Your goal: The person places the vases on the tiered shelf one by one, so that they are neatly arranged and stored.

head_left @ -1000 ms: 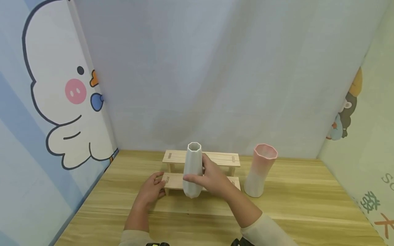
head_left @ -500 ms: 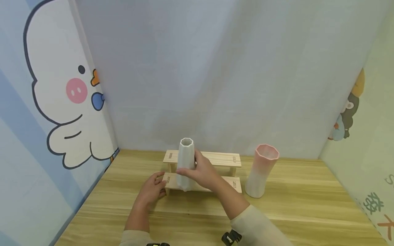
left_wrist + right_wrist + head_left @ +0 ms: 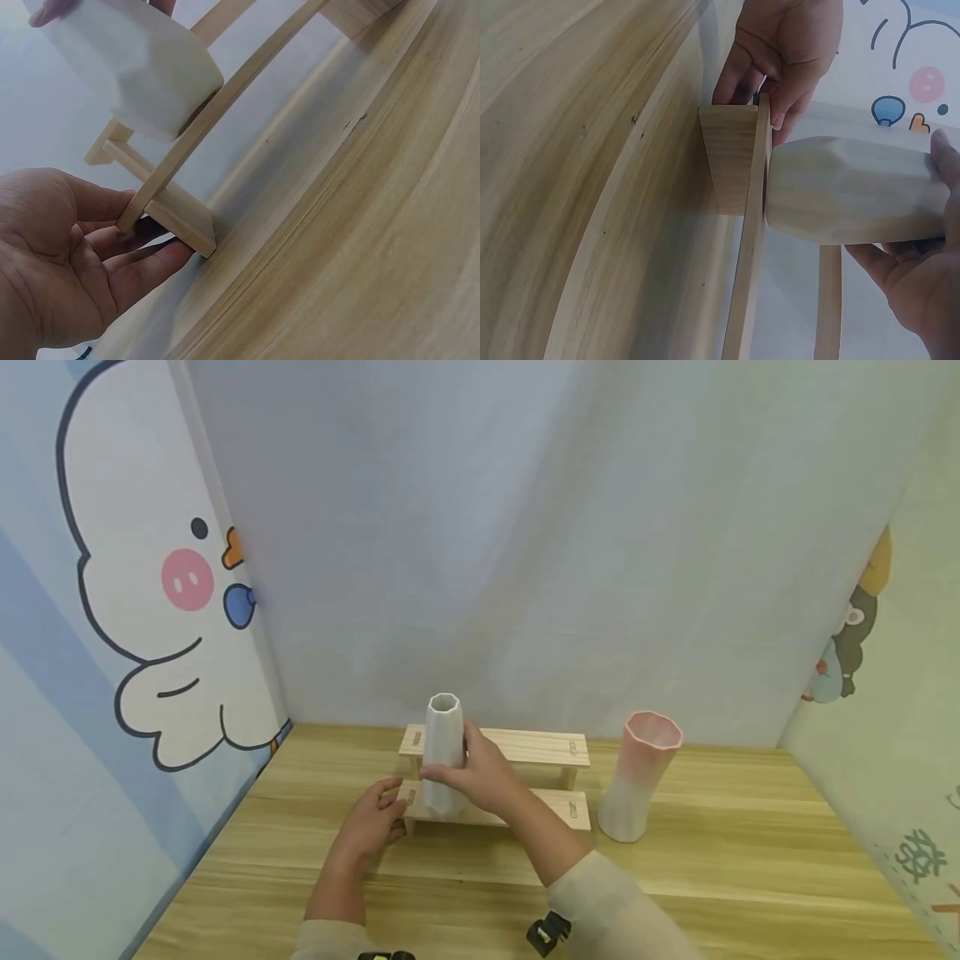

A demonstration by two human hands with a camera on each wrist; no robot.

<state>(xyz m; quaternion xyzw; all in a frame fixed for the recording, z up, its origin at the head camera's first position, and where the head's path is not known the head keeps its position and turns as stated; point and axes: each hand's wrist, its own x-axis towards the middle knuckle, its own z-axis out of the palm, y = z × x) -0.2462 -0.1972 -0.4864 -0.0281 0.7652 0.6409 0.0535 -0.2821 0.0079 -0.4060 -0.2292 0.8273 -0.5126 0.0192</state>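
Hanging across the upper middle of the head view, a pale grey curtain [image 3: 525, 527] backs your workspace. To the left of the frame a blue panel [image 3: 37, 777] carries a large white cartoon bird [image 3: 142, 635]; to the right a pale green panel [image 3: 900, 718] shows a small cartoon figure [image 3: 849, 631]. The wood-grain table [image 3: 750, 852] fills the lower part.

Close to your work, a pink-and-white vase [image 3: 637, 781] stands on the table right of centre, just beside the right end of the lower board [image 3: 551, 807]. Behind that lies the raised upper board [image 3: 532, 746], directly at the back of the white vase [image 3: 443, 743] you are holding. The white vase is upright at the lower centre, over the left part of the lower board; its base is at the board's top face, though you cannot tell whether it bears fully on it.

Your right hand [image 3: 480, 772] comes in from the lower right and grips the white vase about mid-height, thumb across the front. Its forearm crosses in front of the lower board, with a black device [image 3: 547, 933] beside the sleeve [image 3: 615, 902]. Your left hand [image 3: 372, 820] reaches up from the lower left and pinches the lower board's left end, thumb at the top and fingers below, as the left wrist view shows.
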